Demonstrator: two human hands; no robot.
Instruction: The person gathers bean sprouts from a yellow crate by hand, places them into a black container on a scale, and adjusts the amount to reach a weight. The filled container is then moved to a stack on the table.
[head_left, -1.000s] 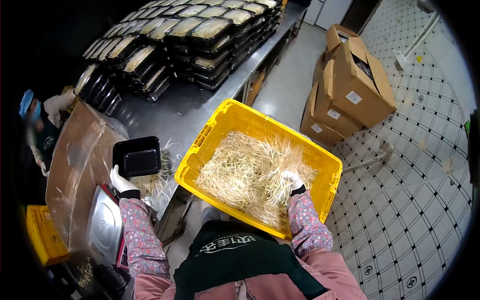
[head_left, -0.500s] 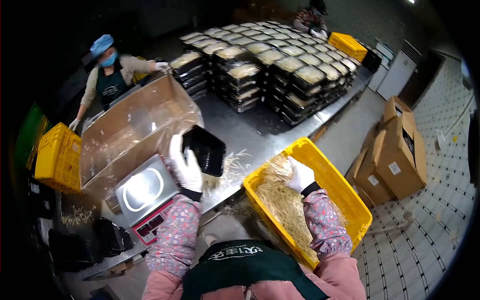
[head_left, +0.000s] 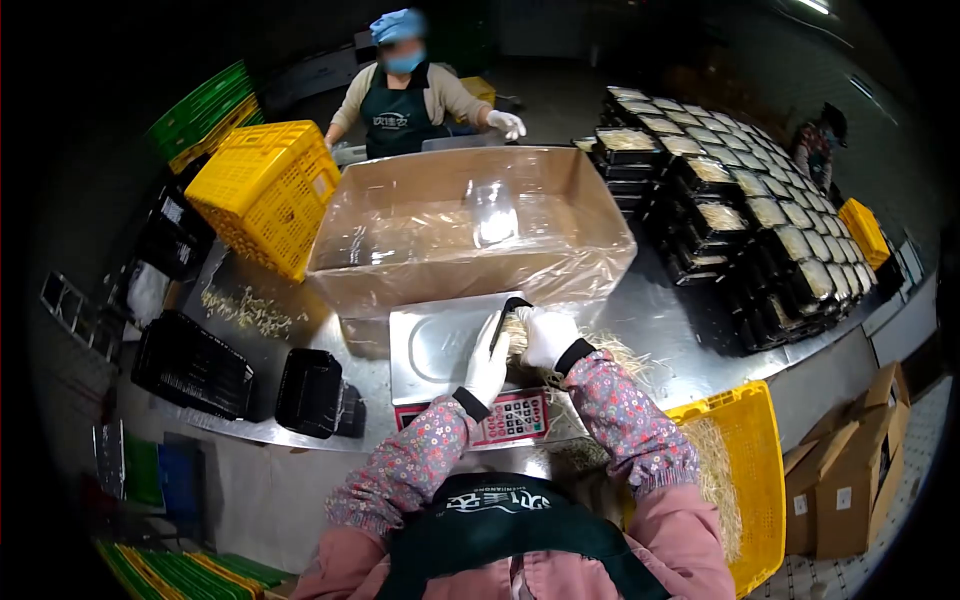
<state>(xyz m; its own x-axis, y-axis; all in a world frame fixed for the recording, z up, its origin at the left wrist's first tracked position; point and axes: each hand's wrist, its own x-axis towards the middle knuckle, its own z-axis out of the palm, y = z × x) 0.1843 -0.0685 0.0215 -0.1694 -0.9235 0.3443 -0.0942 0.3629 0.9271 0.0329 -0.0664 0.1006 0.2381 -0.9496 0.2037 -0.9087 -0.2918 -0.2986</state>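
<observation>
My left hand (head_left: 488,365), in a white glove, grips a black plastic tray (head_left: 515,303), which is tilted and seen nearly edge-on over the right side of a scale (head_left: 425,350). Close against the tray, my gloved right hand (head_left: 548,338) is closed on a bunch of thin pale sprout-like strands (head_left: 516,337). My right fingertips are partly hidden behind the tray and strands. The scale has a steel plate and a red keypad panel. More loose strands (head_left: 625,355) lie on the table to the right.
A plastic-lined cardboard box (head_left: 400,275) stands behind the scale. A yellow crate (head_left: 768,470) of strands is at my right. Empty black trays (head_left: 308,390) sit at left, stacks of filled trays (head_left: 720,215) at right. A co-worker (head_left: 400,110) stands across the table.
My view has turned left toward the scale. My right hand has come out of the yellow crate with a bunch of strands and met the black tray, now tilted in my left hand.
</observation>
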